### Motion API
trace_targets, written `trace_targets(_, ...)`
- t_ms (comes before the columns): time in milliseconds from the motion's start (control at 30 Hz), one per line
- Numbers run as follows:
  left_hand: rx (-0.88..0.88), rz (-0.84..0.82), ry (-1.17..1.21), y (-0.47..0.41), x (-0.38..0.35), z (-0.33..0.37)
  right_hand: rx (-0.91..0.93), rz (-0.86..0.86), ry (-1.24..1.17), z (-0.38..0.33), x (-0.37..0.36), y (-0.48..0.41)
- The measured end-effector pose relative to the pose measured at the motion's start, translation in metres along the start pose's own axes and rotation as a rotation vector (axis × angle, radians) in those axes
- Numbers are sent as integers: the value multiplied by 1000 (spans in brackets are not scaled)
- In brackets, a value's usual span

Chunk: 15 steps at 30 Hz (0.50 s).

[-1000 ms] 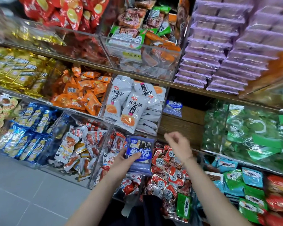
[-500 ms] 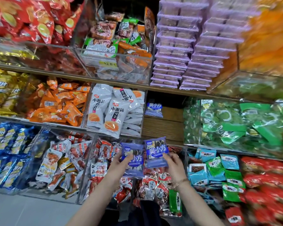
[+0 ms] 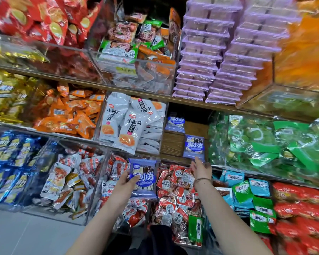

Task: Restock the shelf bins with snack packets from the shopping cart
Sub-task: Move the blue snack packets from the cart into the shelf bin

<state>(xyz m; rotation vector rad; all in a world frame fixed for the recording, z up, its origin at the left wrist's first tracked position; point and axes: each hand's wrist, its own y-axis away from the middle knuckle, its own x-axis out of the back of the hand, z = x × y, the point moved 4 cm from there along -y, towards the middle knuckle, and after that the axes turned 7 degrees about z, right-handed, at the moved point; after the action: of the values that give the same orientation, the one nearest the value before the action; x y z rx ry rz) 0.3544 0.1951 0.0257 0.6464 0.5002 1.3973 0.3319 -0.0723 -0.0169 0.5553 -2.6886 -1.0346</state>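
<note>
Shelf (image 3: 173, 144): blue packet (image 3: 193, 147) at right hand (image 3: 201, 170) fingertips.

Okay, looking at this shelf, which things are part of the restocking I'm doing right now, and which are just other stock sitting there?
Part of the job: left hand gripping a blue packet stack; right hand at a single blue packet; blue packet on the shelf.
Just stock: white packets; orange packets; green packets; purple trays.
</note>
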Motion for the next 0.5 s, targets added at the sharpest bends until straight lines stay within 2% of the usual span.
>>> trace_targets(100, -4, 1, -15, -1, 1, 0, 408, -3, 481, 2, 9, 16)
trace_targets(233, 9, 9, -33, -4, -3, 0, 954, -176, 1143, 7, -1, 17)
trace_targets(267, 18, 13, -35, -5, -4, 0, 1009, -208, 1291, 8, -6, 12)
trace_targets(333, 26, 21, -45, -6, -5, 1, 967, -222, 1471, 3, -13, -2)
trace_targets(500, 25, 26, -55, -10, -4, -3, 868, -212, 1519, -18, -38, -23)
